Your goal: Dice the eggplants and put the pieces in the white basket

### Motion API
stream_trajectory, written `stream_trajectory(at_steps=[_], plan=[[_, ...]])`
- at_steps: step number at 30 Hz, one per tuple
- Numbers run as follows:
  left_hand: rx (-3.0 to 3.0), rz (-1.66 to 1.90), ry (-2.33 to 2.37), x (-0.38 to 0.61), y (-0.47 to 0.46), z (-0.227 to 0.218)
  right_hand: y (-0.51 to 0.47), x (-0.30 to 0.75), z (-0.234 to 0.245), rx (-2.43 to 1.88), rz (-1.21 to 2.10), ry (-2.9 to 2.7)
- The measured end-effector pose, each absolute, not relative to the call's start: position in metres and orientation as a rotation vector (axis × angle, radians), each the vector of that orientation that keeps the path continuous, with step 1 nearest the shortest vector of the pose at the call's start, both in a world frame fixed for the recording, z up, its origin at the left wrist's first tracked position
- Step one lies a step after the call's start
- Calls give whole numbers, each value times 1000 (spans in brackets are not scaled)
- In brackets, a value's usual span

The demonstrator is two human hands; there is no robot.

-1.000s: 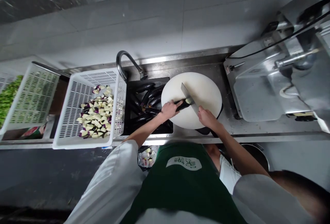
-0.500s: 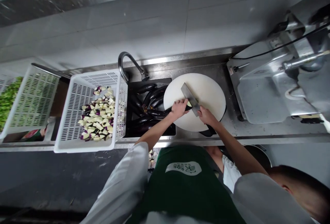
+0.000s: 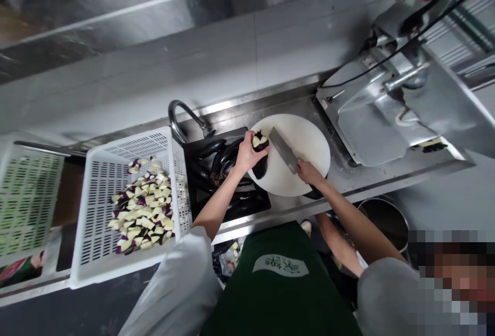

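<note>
My left hand (image 3: pixel 246 153) is closed around a dark purple eggplant (image 3: pixel 260 156), lifted on end over the left edge of the round white cutting board (image 3: pixel 305 145), its pale cut face showing on top. My right hand (image 3: pixel 307 172) grips the handle of a cleaver (image 3: pixel 283 149), whose blade lies slanted across the board just right of the eggplant. Several whole eggplants (image 3: pixel 216 158) lie in the sink (image 3: pixel 247 204) to the left of the board.
A white slotted basket (image 3: pixel 96 212) left of the sink holds several cut eggplant cubes (image 3: pixel 141 207). Another basket (image 3: pixel 23 197) stands further left. A faucet (image 3: pixel 181 117) arches over the sink. A steel slicing machine (image 3: pixel 390 104) sits right of the board. A pot (image 3: pixel 382 220) stands below the counter.
My left hand has raised the eggplant from lying flat under the blade to standing on end at the board's left edge. The cleaver has drawn away to the right. The view has tilted.
</note>
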State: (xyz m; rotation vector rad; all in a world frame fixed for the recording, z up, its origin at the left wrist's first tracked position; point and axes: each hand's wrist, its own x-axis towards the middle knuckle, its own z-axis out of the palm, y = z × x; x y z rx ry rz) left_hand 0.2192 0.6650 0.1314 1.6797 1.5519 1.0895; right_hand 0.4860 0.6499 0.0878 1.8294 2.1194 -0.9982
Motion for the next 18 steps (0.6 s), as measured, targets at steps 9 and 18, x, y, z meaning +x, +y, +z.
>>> stream_trajectory(at_steps=[9,18], plan=[[992,1526,1913,173,676,57,647,495,98,1860,-836,2194],[401,1707,1557,180,686,28,649,544,128,2135,-555,2097]])
